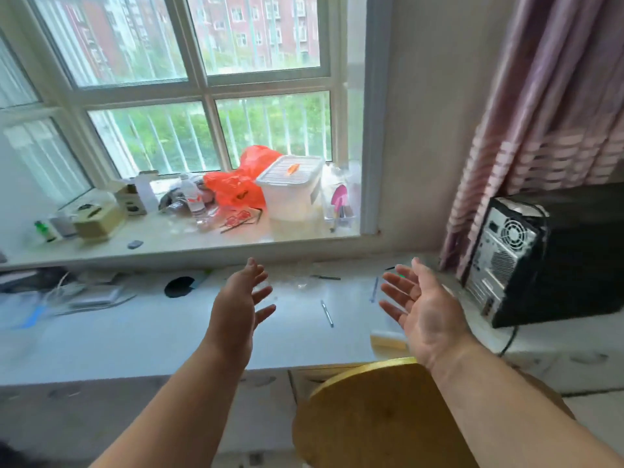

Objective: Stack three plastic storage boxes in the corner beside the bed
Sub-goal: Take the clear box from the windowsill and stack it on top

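One translucent white plastic storage box [291, 189] with a ribbed lid and an orange latch stands on the windowsill, at its right end. No other storage box shows. My left hand [238, 304] and my right hand [417, 304] are both stretched out over the white desk, palms facing each other, fingers spread, holding nothing. They are well short of the box, lower in the view. No bed is in view.
An orange plastic bag [236, 185] leans against the box's left side; bottles and small cartons crowd the sill [202, 243] further left. A black computer tower [543, 258] stands at right under a pink curtain [540, 130]. A round wooden stool [381, 420] is below my right arm. Pens lie on the desk [135, 339].
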